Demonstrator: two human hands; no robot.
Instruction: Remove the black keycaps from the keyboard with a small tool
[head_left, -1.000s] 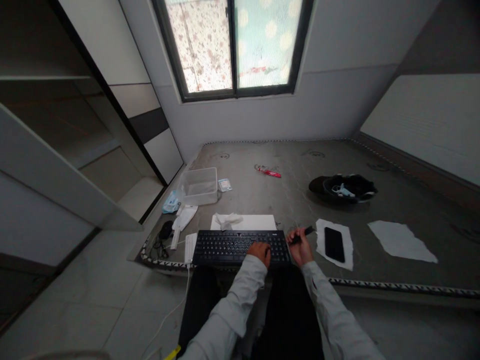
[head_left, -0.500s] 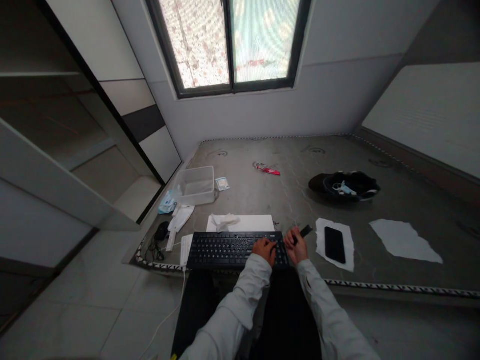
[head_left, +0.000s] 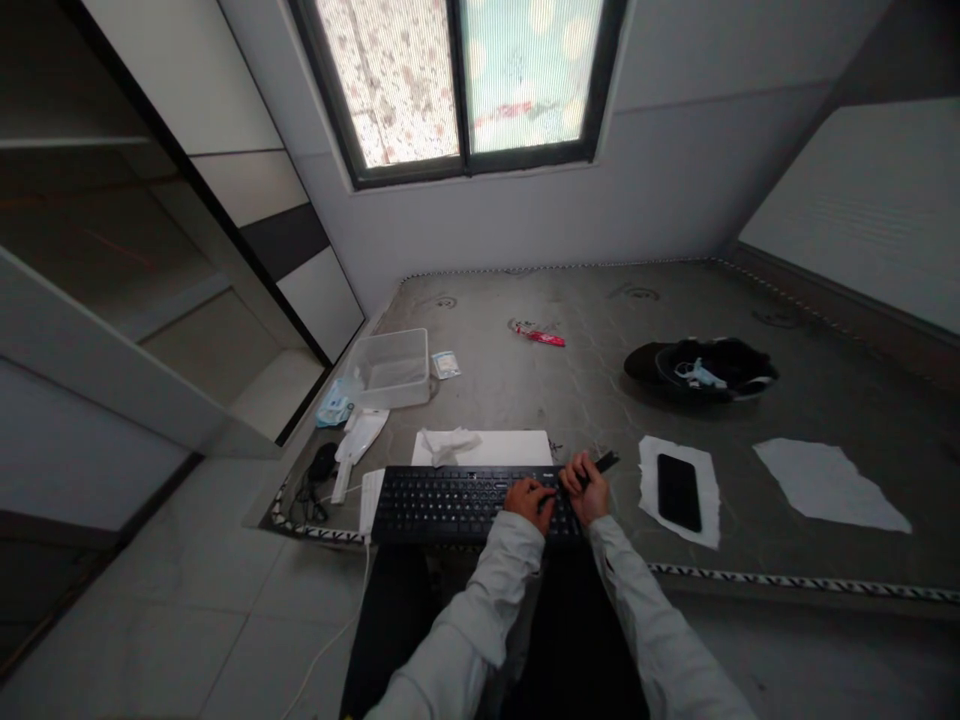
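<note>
A black keyboard lies at the near edge of the mattress, in front of my lap. My left hand rests over its right part, fingers bent together. Something small and dark shows at those fingertips, too small to name. At the keyboard's right end, my right hand is closed around a short black stick-shaped tool, whose end sticks out to the upper right. My right fingertips hang over or touch the keyboard's far right corner; I cannot tell which. Behind the keyboard is a white flat sheet or board with a crumpled tissue on it.
Right of my hands, a black phone lies on white paper, with another paper piece beyond. Farther back are a black cap and a red strip. A clear plastic box, packets and a cabled black mouse sit left.
My right hand has shifted slightly left and closer to the keyboard's right end, still with the black tool in it. My left hand stays nearly in place. The view has tilted a little.
</note>
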